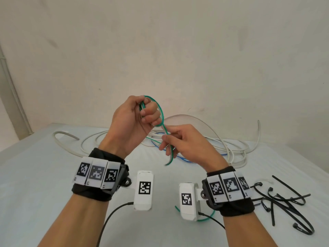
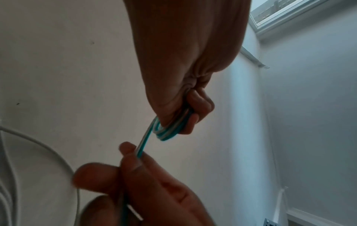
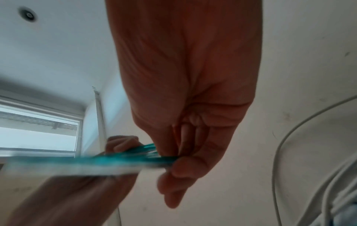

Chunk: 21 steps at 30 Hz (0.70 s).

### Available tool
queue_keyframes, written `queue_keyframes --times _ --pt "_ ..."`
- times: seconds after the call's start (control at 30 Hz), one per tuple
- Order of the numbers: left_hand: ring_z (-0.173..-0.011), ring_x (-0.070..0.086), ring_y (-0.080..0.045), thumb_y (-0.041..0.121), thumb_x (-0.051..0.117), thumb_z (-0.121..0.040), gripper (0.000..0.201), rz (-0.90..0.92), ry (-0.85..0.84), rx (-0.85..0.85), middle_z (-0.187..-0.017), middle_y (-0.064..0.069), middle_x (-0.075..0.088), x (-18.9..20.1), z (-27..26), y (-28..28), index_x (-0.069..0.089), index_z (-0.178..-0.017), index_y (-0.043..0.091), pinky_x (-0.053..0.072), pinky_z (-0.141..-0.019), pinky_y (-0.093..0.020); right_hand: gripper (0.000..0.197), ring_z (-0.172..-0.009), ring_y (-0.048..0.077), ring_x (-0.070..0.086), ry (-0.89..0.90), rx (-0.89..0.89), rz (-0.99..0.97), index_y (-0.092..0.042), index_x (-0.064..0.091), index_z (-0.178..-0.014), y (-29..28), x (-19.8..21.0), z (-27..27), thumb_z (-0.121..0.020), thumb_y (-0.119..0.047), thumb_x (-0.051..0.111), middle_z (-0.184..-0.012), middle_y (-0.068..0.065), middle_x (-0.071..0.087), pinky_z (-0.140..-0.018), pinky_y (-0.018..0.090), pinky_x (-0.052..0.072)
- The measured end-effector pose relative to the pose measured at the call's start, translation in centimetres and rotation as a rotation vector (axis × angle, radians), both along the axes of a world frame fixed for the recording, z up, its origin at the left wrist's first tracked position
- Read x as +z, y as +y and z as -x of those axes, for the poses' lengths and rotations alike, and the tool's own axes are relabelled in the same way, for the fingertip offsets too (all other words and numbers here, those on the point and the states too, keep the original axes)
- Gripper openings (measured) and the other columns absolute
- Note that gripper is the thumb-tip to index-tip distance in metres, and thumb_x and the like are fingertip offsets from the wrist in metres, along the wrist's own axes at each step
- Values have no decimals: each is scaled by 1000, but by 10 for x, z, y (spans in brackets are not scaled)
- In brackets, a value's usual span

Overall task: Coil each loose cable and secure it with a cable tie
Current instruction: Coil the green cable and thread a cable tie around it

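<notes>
A thin green-and-white cable [image 1: 161,113] is wound into small loops inside my raised left hand [image 1: 140,113], whose fingers curl round the coil [image 2: 170,130]. My right hand [image 1: 169,139] sits just below and to the right, pinching the cable's free tail between thumb and fingertips [image 2: 127,149]; the tail's end [image 1: 169,162] hangs under that hand. In the right wrist view the cable [image 3: 108,160] is a blurred streak running left from my right hand [image 3: 173,162]. Several black cable ties [image 1: 283,202] lie on the table at the right.
A tangle of loose white cables [image 1: 204,139] with a blue one [image 1: 185,160] lies at the back of the white table [image 1: 44,175], against the wall. Another green wire [image 1: 204,219] lies under my right wrist. Black leads trail from both wrist cameras.
</notes>
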<state>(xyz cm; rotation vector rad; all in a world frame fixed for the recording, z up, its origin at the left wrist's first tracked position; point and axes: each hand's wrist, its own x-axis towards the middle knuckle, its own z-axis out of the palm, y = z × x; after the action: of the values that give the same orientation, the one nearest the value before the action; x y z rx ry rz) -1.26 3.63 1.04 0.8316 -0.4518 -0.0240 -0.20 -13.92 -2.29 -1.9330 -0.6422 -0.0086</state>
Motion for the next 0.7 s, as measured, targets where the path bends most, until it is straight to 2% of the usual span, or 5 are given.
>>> queue_keyframes --times 0.1,0.23,0.3,0.5,0.7 --pt "-53 28 -14 16 30 -104 28 32 12 134 -62 2 32 -4 -4 -3 38 -77 17 39 -60 -28 44 -56 21 62 63 43 -98 -19 46 -141 1 8 8 -103 -5 60 -83 14 78 -55 27 50" --pt "-57 31 -16 13 30 -108 28 30 8 223 -64 0 40 -8 -6 -8 37 -81 17 43 -68 -31 7 -63 24 68 25 79 -46 -8 58 -108 1 20 19 -104 -5 54 -89 18 77 -60 30 52" --pt "-56 32 -16 13 30 -109 29 -10 1 253 -64 0 41 -8 -6 -11 36 -82 17 43 -70 -32 22 -74 22 75 52 104 -9 -3 68 -100 1 23 22 -105 -3 47 -99 16 77 -66 30 55" --pt "-58 35 -17 16 29 -112 30 -124 -40 287 -66 -2 42 -8 -3 -11 38 -83 15 51 -74 -31 31 -95 23 77 180 183 3 3 68 -121 -6 35 33 -105 -2 41 -124 10 72 -72 25 57" --pt "-62 41 -21 19 35 -112 33 -377 -66 243 -70 -7 44 -15 2 -16 45 -81 11 32 -64 -38 31 -59 15 69 -110 17 241 -9 79 -90 -7 34 29 -104 -30 61 -80 3 79 -64 28 49"
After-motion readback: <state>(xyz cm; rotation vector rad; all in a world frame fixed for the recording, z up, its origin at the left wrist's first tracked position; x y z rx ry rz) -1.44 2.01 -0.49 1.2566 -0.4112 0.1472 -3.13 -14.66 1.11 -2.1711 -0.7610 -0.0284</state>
